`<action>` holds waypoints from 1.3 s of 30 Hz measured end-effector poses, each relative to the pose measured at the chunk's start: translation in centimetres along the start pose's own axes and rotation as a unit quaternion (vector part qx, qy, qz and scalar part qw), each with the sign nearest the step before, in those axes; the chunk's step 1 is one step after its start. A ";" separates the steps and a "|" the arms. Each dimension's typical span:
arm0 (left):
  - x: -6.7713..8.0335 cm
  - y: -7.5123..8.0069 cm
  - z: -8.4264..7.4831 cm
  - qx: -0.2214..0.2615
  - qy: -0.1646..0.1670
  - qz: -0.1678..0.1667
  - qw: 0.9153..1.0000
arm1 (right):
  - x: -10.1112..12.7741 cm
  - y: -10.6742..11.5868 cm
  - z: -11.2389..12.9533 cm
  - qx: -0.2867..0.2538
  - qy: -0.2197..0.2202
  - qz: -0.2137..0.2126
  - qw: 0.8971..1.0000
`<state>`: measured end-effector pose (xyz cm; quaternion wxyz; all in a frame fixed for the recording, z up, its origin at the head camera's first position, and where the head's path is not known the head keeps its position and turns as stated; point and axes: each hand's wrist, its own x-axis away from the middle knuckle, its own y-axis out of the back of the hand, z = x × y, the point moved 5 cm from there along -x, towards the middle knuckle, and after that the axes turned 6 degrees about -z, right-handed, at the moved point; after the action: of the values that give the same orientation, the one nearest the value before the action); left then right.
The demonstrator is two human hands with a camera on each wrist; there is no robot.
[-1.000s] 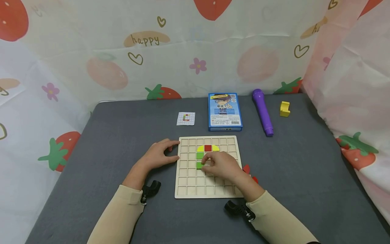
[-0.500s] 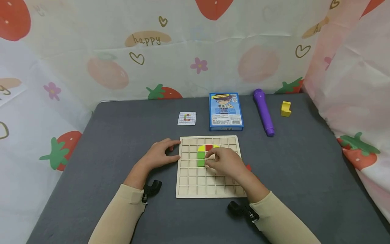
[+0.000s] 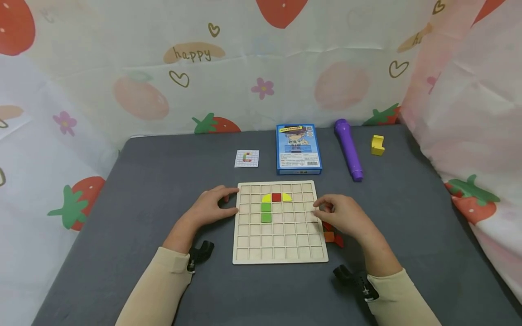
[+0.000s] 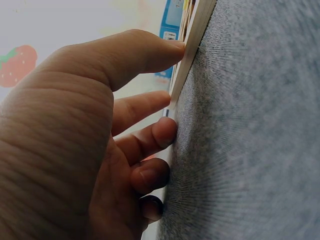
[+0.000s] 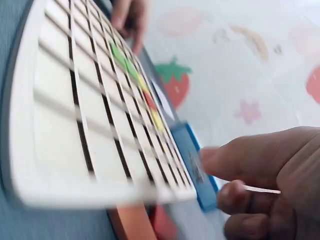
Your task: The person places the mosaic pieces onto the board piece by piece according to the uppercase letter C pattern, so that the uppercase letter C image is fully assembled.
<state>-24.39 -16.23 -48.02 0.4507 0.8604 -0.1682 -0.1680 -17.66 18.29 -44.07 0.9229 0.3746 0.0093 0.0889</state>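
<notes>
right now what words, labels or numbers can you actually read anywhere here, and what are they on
"happy": on the printed backdrop cloth, in brown letters over a tan oval, top left of centre.
Blue box: it carries printed text and a barcode-like strip, all too small to read.
Small pattern card: only a coloured grid figure shows, no legible writing.
Wooden grid board, purple cylinder, yellow block: no text visible.

Board left edge: blocked by left hand [image 3: 210,209], thumb touching wooden grid board [image 3: 281,253].
Board right edge: blocked by right hand [image 3: 342,215]; red and orange pieces [image 3: 332,237] just beside it on table [image 3: 122,253].
Table front edge: open below board.
Table back edge: card [image 3: 247,159], blue box [image 3: 298,148], purple pen [image 3: 348,149], yellow block [image 3: 377,145]; gaps between.
Table left side: open.
</notes>
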 end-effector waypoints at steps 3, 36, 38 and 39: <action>0.0 0.1 0.0 0.000 -0.001 -0.002 1.000 | 0.3 0.5 -1.6 0.006 -0.007 0.026 1.000; 0.1 0.5 0.2 0.005 -0.012 -0.003 1.000 | 1.2 1.5 -2.4 0.051 0.036 -0.025 0.998; 0.2 0.4 0.2 0.003 -0.014 0.000 1.000 | 1.5 1.6 -2.3 0.037 0.037 -0.042 0.998; 0.3 0.3 0.1 0.003 -0.015 0.003 1.000 | 1.7 1.6 -2.3 0.029 0.035 -0.051 0.998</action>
<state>-24.25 -16.60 -47.89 0.4459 0.8588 -0.1779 -0.1789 -16.47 21.28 -44.47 0.9141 0.3967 0.0634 0.0550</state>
